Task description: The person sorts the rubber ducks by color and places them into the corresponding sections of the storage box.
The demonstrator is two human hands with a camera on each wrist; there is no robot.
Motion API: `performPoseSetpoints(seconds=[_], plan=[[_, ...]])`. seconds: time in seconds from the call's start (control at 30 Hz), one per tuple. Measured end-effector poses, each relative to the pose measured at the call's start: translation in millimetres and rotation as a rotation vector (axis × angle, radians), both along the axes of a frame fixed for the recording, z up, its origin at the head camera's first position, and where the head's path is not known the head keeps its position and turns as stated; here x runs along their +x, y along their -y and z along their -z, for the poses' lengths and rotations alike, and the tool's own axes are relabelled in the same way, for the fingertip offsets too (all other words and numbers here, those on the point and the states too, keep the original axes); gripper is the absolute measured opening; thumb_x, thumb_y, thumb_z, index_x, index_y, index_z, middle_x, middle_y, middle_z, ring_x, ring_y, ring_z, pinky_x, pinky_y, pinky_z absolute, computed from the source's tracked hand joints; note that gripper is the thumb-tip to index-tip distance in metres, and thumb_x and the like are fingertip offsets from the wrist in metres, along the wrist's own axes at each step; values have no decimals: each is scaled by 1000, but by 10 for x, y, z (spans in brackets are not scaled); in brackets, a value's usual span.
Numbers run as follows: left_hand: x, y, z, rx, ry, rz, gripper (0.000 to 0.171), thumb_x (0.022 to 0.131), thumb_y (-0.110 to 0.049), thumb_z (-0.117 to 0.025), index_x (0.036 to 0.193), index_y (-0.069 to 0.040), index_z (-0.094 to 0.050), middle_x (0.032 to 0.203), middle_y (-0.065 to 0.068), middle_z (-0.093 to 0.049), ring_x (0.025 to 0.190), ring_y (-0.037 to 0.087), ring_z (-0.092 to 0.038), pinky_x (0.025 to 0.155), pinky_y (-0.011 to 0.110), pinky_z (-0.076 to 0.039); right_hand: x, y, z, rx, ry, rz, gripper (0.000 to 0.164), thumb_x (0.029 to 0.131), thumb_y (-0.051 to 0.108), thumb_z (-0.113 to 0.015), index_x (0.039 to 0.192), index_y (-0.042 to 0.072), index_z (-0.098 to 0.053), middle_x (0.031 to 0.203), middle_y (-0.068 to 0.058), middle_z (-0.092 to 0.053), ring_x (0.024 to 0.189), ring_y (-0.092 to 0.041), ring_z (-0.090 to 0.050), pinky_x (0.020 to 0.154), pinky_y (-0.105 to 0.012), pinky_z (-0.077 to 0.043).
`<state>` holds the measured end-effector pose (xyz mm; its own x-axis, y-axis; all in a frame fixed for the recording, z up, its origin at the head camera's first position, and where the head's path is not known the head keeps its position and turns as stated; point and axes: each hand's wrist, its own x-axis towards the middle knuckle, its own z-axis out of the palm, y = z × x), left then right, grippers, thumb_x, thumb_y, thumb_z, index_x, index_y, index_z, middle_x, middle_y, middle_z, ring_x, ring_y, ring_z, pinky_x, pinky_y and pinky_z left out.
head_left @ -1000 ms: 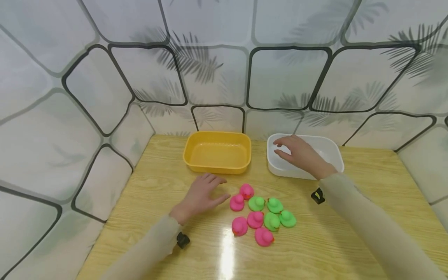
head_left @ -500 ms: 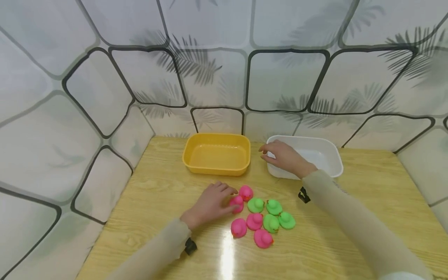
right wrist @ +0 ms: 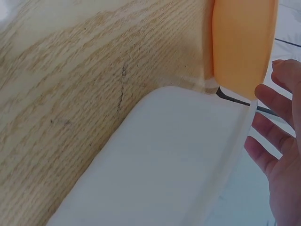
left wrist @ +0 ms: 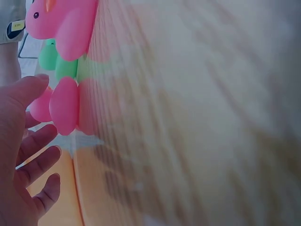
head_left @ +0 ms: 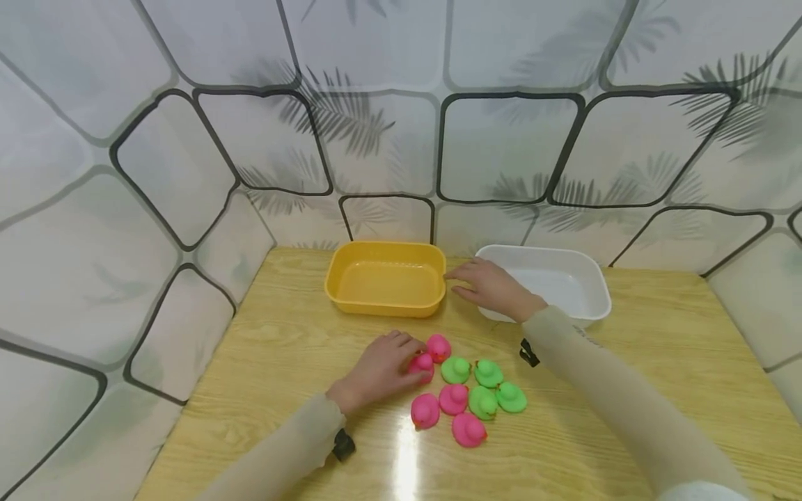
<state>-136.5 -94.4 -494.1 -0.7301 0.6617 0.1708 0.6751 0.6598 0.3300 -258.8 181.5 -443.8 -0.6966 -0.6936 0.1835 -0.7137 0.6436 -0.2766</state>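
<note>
Left hand: thumb and fingers apart around a pink toy duck, contact unclear; its broad base presumably holds it upright. Beyond, the right hand, digits parted, spans from white tray to yellow tray.

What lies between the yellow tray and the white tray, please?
In the head view, the right hand has its fingers over the gap between the yellow tray and the white tray, with wooden tabletop beneath.
</note>
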Motion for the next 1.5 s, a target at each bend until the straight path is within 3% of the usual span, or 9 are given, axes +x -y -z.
performPoseSetpoints(seconds=[0.23, 0.77, 1.17, 1.33, 1.5], plan=[[-6, 0, 7, -23, 38, -10, 40, 98, -46, -71, 127, -19, -69, 117, -3, -68, 104, 14, -61, 93, 34, -54, 20, 53, -17, -1, -76, -25, 29, 97, 14, -73, 125, 4, -74, 122, -15, -73, 117, -37, -64, 106, -57, -46], [-2, 90, -107, -49, 8, -8, 35, 98, -37, -73, 125, -15, -71, 114, -1, -70, 103, 16, -63, 92, 34, -55, -7, 72, 59, 33, -80, 12, 31, 99, 20, -73, 126, 7, -73, 126, -13, -71, 120, -37, -59, 105, -56, -46], [-10, 291, -190, -37, -30, -34, 34, 97, -38, -74, 121, -14, -72, 110, 0, -70, 100, 17, -63, 89, 35, -56, -38, 136, 50, 39, -55, 50, 35, 102, 29, -68, 126, 4, -71, 126, -15, -69, 124, -36, -58, 118, -56, -35], [-75, 372, -300, -15, -62, -25, 33, 96, -34, -75, 121, -12, -72, 110, 1, -70, 99, 19, -63, 87, 36, -56, -54, 132, 67, 46, -47, 64, 35, 103, 29, -68, 127, 4, -71, 127, -14, -69, 125, -36, -58, 118, -55, -35], [-177, 436, -520, -2, -125, -31, 30, 95, -30, -78, 118, -12, -71, 107, 1, -68, 93, 18, -60, 79, 34, -56, -61, 141, 58, 22, -60, 61, 35, 102, 28, -69, 126, 3, -71, 125, -15, -70, 121, -36, -59, 115, -54, -39]])
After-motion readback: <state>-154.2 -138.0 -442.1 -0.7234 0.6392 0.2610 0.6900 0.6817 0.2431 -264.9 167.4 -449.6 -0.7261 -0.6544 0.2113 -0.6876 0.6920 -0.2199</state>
